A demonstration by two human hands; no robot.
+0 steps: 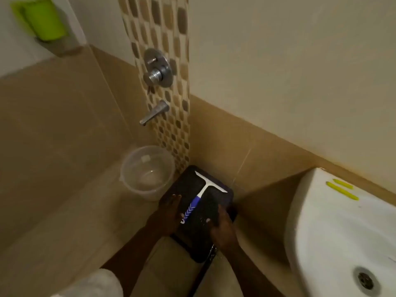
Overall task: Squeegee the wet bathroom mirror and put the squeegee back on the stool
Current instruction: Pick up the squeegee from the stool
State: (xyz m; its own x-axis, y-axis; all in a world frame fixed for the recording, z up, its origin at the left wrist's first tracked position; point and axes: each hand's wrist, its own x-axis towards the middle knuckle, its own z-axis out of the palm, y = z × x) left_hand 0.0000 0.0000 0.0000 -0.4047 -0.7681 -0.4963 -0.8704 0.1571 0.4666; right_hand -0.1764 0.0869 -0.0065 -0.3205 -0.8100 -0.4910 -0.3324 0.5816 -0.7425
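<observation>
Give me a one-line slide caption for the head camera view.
Both hands, left hand and right hand, at the dark stool carrying the squeegee, beside a clear bucket.

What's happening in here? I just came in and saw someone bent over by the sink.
A person is reaching down with both hands to a dark stool in the corner beside the sink. A squeegee lies flat on the stool, blade toward the wall. The left hand is at the stool's left edge next to the handle, the right hand on its right side; neither plainly grips the squeegee. A clear bucket stands on the floor under the tap.
</observation>
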